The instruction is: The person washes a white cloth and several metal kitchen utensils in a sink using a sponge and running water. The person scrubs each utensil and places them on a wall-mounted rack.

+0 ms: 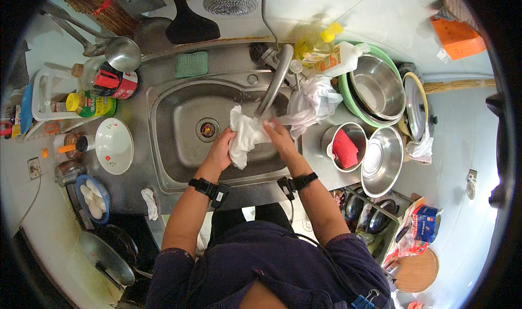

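Observation:
Over the stainless steel sink (183, 145), a crumpled white cloth (244, 139) is stretched between my two hands. My left hand (222, 148) grips its left side, with folds hanging below the fingers. At the other end, my right hand (279, 135) holds the cloth, slightly blurred. The curved metal faucet (281, 74) ends just above the cloth, near my right hand; whether water runs is hard to tell. A drain strainer (208, 129) with bits of food scraps shows in the basin, left of the cloth.
Right of the basin are a white plastic bag (314, 103), a pot (326, 143) with a red cloth (346, 149), a metal basin (381, 162) and stacked bowls (377, 86). A green sponge (191, 64) lies behind. Left are an oval plate (114, 145), bottles and a blue bowl of eggs (93, 199).

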A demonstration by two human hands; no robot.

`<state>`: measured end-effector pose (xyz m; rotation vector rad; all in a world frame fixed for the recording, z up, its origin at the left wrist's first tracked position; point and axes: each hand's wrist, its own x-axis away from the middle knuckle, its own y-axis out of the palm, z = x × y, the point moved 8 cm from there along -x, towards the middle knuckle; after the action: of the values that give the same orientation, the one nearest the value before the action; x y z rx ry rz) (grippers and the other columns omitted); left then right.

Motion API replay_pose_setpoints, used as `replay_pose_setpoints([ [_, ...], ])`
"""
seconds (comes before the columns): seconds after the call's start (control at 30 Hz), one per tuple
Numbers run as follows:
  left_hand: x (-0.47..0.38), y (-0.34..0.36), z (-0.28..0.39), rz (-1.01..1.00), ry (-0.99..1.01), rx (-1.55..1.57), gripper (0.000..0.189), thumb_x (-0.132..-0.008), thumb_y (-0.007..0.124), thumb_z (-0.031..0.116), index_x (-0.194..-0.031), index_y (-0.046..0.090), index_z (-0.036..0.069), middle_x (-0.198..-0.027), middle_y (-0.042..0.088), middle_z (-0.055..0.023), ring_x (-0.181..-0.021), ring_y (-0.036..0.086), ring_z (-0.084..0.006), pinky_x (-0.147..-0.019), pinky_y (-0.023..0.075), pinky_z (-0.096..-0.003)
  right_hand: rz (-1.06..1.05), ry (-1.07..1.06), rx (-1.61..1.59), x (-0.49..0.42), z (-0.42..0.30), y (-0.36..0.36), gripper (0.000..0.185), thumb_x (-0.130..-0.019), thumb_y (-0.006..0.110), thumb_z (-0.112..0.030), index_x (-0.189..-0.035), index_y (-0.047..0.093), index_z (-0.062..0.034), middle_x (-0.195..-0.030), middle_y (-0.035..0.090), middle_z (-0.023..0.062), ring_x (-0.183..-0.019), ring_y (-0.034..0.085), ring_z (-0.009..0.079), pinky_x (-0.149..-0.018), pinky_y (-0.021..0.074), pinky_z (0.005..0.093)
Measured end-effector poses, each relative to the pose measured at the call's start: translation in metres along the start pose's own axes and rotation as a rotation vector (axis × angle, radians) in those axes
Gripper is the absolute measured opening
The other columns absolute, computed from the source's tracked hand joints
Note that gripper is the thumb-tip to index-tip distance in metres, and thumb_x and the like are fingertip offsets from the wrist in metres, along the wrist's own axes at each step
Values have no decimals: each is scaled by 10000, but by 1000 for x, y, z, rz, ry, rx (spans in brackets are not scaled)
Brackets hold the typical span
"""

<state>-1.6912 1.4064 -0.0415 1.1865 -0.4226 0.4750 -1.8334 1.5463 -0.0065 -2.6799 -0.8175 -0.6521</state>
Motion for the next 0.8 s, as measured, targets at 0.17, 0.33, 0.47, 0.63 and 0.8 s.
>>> replay_pose_setpoints([
  [0.17, -15, -93, 22, 465, 232, -482, 232, -963, 592, 168, -1145, 655, 39, -1045, 681, -50, -924, 625, -159, -825, 488, -296, -42, -87, 22, -25, 26, 38, 370, -923, 695, -285, -1123, 639, 21, -992, 676, 90, -925, 603, 157, -830, 486, 304],
  [0.33, -4, -127, 25, 698, 266, -723, 253, -971, 651, 231, -1145, 655, 46, -1013, 656, -26, -903, 587, -139, -811, 474, -295, 35, -124, -140, -32, 21, 42, 326, -901, 694, -175, -1154, 609, 12, -1001, 668, 70, -896, 596, 136, -803, 481, 302],
  [0.47, 2, -79, 22, 625, 274, -732, 345, -995, 624, 290, -1260, 599, 70, -1139, 638, -35, -1024, 585, -150, -873, 466, -303, -28, -123, -100, -28, 11, 51, 397, -918, 642, -105, -1287, 538, 0, -1097, 651, 86, -952, 591, 144, -827, 479, 304],
  [0.63, -10, 1, 2, 145, 192, -258, 494, -986, 625, 389, -1367, 499, 101, -1266, 583, -12, -1149, 547, -148, -977, 441, -344, -283, 18, -280, -12, 12, 85, 527, -975, 560, -80, -1482, 416, -55, -1273, 618, 64, -1008, 559, 145, -873, 447, 279],
  [0.8, -23, -13, 0, 209, 136, -229, 462, -1005, 588, 384, -1358, 500, 101, -1243, 599, -34, -1136, 587, -192, -953, 485, -384, -360, 12, -406, 8, 7, 97, 551, -987, 496, -36, -1510, 324, -46, -1312, 618, 81, -980, 584, 137, -852, 481, 291],
])
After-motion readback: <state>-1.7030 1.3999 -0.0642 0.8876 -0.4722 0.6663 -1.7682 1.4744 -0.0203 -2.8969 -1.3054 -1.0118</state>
